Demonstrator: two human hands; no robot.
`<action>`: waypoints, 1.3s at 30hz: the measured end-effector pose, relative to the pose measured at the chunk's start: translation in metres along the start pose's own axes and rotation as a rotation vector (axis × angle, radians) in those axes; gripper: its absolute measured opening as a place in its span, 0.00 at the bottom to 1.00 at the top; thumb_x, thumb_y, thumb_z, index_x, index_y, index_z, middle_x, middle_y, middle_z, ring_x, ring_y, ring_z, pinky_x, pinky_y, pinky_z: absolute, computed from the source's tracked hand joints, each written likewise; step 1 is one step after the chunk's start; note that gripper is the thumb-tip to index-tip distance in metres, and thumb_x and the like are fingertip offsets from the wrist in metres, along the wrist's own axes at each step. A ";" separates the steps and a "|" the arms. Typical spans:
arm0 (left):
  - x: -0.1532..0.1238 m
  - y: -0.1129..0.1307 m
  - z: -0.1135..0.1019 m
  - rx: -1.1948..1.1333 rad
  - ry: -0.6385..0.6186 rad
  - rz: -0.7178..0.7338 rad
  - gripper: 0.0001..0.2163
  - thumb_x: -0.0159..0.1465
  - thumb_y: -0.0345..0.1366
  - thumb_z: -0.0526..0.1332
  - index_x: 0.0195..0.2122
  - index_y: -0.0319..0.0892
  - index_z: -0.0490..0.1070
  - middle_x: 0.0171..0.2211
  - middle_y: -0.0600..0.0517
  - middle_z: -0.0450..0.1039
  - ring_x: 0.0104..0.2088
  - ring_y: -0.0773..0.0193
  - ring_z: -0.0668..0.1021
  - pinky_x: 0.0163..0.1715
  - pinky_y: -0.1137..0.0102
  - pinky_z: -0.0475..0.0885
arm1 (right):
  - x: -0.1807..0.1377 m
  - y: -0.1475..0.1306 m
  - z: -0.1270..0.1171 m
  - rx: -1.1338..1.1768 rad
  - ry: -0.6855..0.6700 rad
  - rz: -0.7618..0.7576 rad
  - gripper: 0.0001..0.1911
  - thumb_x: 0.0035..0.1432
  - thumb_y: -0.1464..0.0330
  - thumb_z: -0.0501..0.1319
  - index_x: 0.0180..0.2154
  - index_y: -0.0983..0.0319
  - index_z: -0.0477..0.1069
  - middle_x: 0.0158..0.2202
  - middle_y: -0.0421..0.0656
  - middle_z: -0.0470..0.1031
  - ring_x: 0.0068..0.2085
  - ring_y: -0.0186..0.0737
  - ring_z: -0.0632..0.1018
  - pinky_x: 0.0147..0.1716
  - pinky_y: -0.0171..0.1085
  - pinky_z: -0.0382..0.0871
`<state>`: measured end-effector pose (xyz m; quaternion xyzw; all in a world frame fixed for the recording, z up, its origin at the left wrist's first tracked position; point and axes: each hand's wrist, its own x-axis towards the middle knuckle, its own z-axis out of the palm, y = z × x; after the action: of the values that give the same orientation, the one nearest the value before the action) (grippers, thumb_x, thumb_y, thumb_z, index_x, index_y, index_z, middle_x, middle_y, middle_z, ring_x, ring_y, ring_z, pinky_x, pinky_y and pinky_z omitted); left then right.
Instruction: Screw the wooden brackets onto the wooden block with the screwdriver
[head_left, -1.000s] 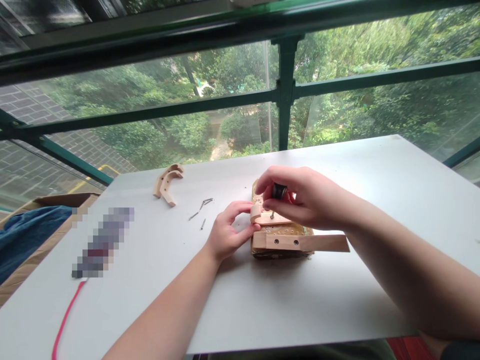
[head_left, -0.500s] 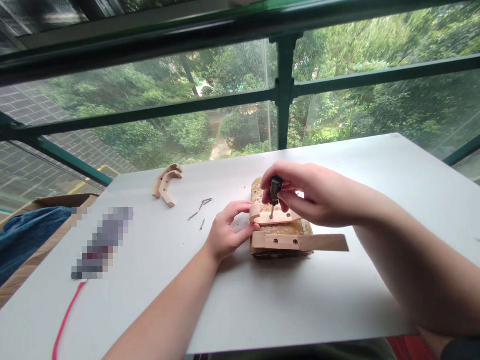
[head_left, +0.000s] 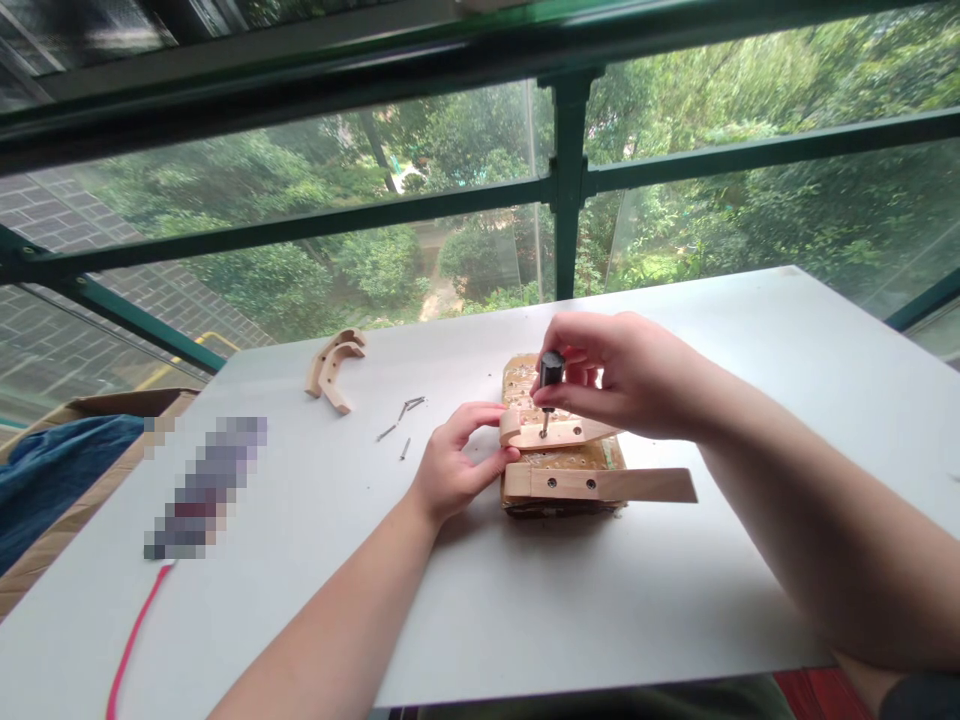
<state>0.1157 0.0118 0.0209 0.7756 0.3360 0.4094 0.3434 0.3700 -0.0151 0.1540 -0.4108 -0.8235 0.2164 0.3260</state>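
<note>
A perforated wooden block point(head_left: 564, 462) lies in the middle of the white table point(head_left: 525, 590), with a long wooden strip point(head_left: 607, 485) screwed along its near side. On top of it rests a curved wooden piece point(head_left: 547, 432). My left hand point(head_left: 454, 465) pinches the left end of that curved piece. My right hand point(head_left: 626, 375) grips a short black-handled screwdriver point(head_left: 550, 380), held upright with its tip on the curved piece.
Two more curved wooden pieces point(head_left: 334, 368) lie at the table's far left. Several loose screws point(head_left: 403, 418) are scattered between them and the block. A blurred object point(head_left: 202, 485) with a red cord point(head_left: 131, 635) lies at left. A cardboard box point(head_left: 75, 460) with blue cloth stands beyond the table's left edge.
My right hand has turned and lifted slightly on the screwdriver, so the black handle shows above the fingers. The left hand and the wooden parts have stayed put.
</note>
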 end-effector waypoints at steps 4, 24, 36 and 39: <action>0.000 -0.001 -0.001 0.018 -0.024 0.016 0.15 0.61 0.39 0.70 0.49 0.44 0.77 0.51 0.44 0.78 0.55 0.51 0.78 0.61 0.56 0.71 | 0.001 0.001 0.003 -0.031 0.026 0.025 0.15 0.57 0.62 0.68 0.32 0.59 0.62 0.25 0.34 0.69 0.25 0.29 0.67 0.25 0.32 0.59; 0.000 -0.003 -0.003 0.036 -0.022 0.038 0.16 0.61 0.37 0.70 0.50 0.45 0.76 0.53 0.45 0.76 0.56 0.53 0.77 0.60 0.60 0.70 | -0.004 0.000 0.008 0.103 -0.161 -0.123 0.10 0.59 0.76 0.56 0.42 0.60 0.66 0.36 0.40 0.76 0.33 0.34 0.73 0.32 0.35 0.64; -0.001 -0.002 -0.002 0.032 -0.034 0.014 0.15 0.61 0.37 0.70 0.49 0.44 0.77 0.53 0.44 0.76 0.56 0.53 0.77 0.60 0.59 0.70 | -0.005 -0.003 -0.002 0.103 -0.208 -0.023 0.12 0.63 0.75 0.53 0.48 0.59 0.65 0.43 0.41 0.80 0.36 0.34 0.76 0.35 0.34 0.68; -0.001 -0.002 -0.002 0.028 -0.035 0.010 0.15 0.62 0.37 0.70 0.49 0.44 0.77 0.53 0.44 0.76 0.56 0.52 0.77 0.61 0.58 0.70 | -0.005 -0.003 -0.004 0.054 -0.191 -0.021 0.09 0.66 0.71 0.54 0.47 0.60 0.67 0.42 0.43 0.80 0.37 0.36 0.77 0.35 0.35 0.68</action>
<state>0.1128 0.0130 0.0198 0.7893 0.3316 0.3926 0.3362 0.3734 -0.0209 0.1570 -0.3709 -0.8489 0.2733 0.2592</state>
